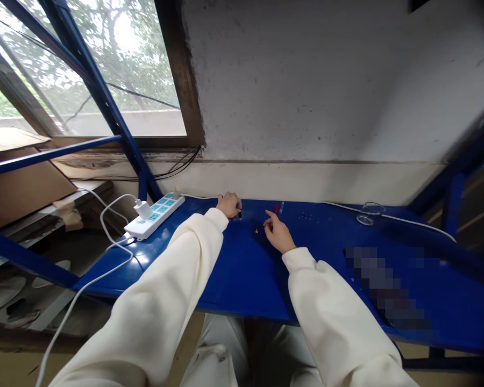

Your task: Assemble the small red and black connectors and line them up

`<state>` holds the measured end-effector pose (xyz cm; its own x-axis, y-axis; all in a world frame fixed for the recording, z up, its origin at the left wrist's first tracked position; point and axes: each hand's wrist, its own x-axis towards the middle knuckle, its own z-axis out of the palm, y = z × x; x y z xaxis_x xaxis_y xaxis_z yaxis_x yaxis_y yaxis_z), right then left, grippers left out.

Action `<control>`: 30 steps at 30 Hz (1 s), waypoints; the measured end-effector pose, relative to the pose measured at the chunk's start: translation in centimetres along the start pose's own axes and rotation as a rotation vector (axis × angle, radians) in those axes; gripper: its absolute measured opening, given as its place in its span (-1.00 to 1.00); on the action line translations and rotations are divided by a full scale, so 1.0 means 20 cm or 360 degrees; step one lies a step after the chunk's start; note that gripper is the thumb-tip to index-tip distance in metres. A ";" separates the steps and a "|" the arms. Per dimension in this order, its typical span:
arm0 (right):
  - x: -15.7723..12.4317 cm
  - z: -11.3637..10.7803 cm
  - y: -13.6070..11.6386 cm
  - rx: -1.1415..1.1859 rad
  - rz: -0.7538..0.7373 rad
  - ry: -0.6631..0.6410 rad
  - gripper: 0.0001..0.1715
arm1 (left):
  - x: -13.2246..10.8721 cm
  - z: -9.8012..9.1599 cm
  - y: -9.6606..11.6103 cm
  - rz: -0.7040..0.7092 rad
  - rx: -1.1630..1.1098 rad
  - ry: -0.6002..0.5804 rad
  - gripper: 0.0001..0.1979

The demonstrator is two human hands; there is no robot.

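Observation:
My left hand (229,205) is at the back of the blue table, its fingers bent downward and closed. At its fingertips a small dark piece (240,215) and a bit of red show; what the fingers hold is mostly hidden. My right hand (279,233) hovers over the table with the index finger stretched out and the other fingers loosely curled, nothing visible in it. Just left of it lies a tiny pale piece (256,231). Beyond its fingertip are a small red piece (276,207) and a clear, tube-like piece (282,207).
A white power strip (161,212) with a plugged-in white adapter lies on the left of the blue table (246,279). Several tiny pieces (307,216) and a clear round object (365,220) are to the right. Blue frame posts stand at both sides; a wall is behind.

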<state>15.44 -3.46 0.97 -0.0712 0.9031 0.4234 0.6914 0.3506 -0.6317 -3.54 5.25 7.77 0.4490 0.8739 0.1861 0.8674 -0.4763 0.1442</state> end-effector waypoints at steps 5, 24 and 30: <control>0.00 0.01 0.01 0.0003 -0.0018 0.0010 -0.42 | 0.00 -0.01 -0.01 0.0013 0.0000 -0.0004 -0.95; 0.00 -0.03 -0.02 -0.0310 0.0228 0.0181 -0.69 | -0.02 -0.08 0.08 0.0147 -0.0141 0.0183 -0.81; 0.01 -0.04 -0.01 -0.0506 0.0362 0.0350 -0.57 | -0.01 0.00 0.30 0.0471 -0.0369 0.0233 -0.66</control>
<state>15.93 -3.63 1.73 0.2392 0.8623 0.4464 0.8608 0.0244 -0.5084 1.51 2.22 8.52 0.6220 0.6809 0.3865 0.6264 -0.7290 0.2761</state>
